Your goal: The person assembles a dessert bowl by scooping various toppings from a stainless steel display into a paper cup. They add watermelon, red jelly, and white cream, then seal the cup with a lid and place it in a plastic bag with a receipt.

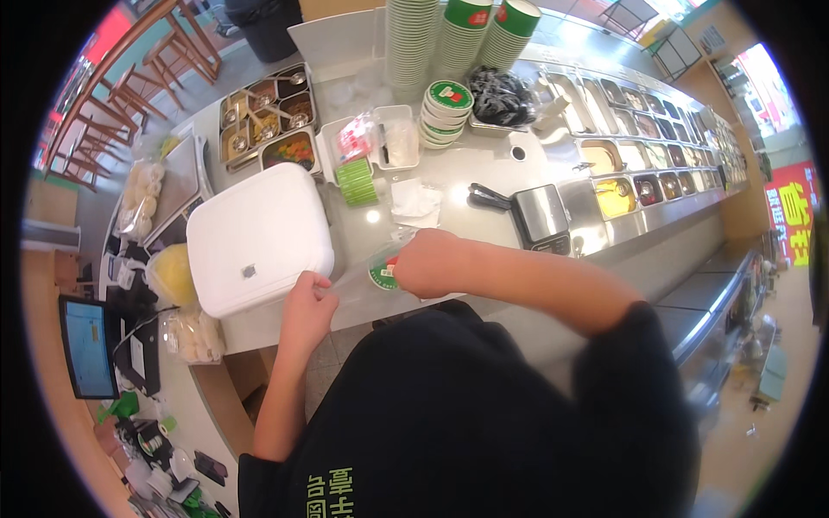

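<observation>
At the front edge of the counter stands a round tub with a green and red lid [381, 274], inside what looks like a clear plastic bag [377, 256]. My right hand [427, 263] is closed over the tub's right side, gripping the bag; its fingertips are hidden beneath it. To the left, my left hand [311, 304] has its fingers curled, with nothing visible in them. It is beside the front right corner of a large white lidded box [259, 237]. White paper napkins [416, 203] lie just beyond the tub.
A scale [541, 216] and black stapler [490, 198] sit to the right. Behind are stacked paper cups [410, 43], lidded tubs [446, 112] and black plastic bags [501, 97]. Metal topping trays [268, 116] stand far left; more toppings [615, 197] line the right. A screen [87, 347] is left.
</observation>
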The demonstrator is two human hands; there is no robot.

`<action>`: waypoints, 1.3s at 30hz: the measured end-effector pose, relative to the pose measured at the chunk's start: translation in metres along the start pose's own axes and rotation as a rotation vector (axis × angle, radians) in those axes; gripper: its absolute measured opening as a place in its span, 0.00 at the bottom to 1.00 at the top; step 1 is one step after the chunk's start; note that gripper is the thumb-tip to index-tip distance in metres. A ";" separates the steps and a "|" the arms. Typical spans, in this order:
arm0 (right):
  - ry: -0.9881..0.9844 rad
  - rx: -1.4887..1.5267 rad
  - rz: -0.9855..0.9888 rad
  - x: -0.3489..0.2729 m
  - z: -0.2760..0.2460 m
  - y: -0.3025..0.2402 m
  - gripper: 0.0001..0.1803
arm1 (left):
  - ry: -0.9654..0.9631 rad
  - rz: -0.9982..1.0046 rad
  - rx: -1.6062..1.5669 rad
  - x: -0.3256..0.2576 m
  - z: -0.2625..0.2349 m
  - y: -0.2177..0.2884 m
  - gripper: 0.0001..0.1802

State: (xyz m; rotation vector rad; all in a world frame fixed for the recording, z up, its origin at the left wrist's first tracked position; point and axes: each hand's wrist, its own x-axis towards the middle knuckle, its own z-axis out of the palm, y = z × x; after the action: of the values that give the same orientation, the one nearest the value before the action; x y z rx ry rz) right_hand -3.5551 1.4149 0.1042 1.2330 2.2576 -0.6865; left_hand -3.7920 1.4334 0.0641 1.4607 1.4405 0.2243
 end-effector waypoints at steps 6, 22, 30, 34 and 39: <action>0.273 0.178 0.190 -0.060 -0.016 0.058 0.11 | 0.102 -0.045 0.059 -0.017 0.004 0.029 0.11; 1.031 0.146 0.696 0.003 0.090 0.386 0.10 | 0.535 0.067 -0.051 -0.065 0.087 0.073 0.07; 0.772 -0.062 0.444 -0.014 0.088 0.403 0.06 | 0.432 0.182 0.025 -0.042 0.099 0.096 0.07; 0.946 0.014 0.404 -0.008 0.088 0.396 0.10 | 0.419 0.270 0.076 -0.040 0.097 0.097 0.07; 0.832 0.048 0.512 -0.010 0.067 0.387 0.10 | 0.445 0.257 0.083 -0.044 0.091 0.086 0.07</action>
State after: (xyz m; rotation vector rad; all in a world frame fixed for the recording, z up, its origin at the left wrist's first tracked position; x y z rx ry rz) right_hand -3.2065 1.5486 -0.0182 2.3180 2.3182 -0.0060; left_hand -3.6829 1.3713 0.1080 1.7377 1.6196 0.6925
